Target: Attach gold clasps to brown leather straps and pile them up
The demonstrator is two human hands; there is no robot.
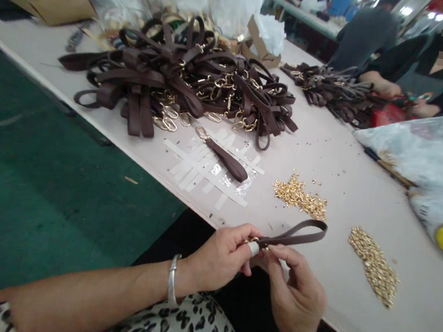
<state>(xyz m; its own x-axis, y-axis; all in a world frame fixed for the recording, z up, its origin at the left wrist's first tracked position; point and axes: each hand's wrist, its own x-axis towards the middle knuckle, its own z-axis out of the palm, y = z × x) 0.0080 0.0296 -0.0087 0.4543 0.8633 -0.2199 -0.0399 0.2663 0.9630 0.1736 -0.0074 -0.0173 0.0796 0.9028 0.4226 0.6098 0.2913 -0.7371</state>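
Note:
A dark brown wrist strap (298, 232) is held over the table's near edge, its loop pointing right. My left hand (229, 253) grips the strap's hardware end, with a white wrap around the thumb. Close against it, my right hand (291, 282) pinches at the same end, where a tiny gold piece shows at the fingertips. The fingers partly hide the clasp. Ahead lies another finished-looking strap (228, 159) with a gold clasp, resting on a taped patch (192, 170).
A big heap of brown straps (184, 75) covers the table's far left. Two piles of small gold hardware, one (301, 194) nearer the middle and one (374, 268) to the right, lie on the tabletop (347, 197). Plastic bags (441, 155) stand right. A co-worker (426, 78) handles straps across the table.

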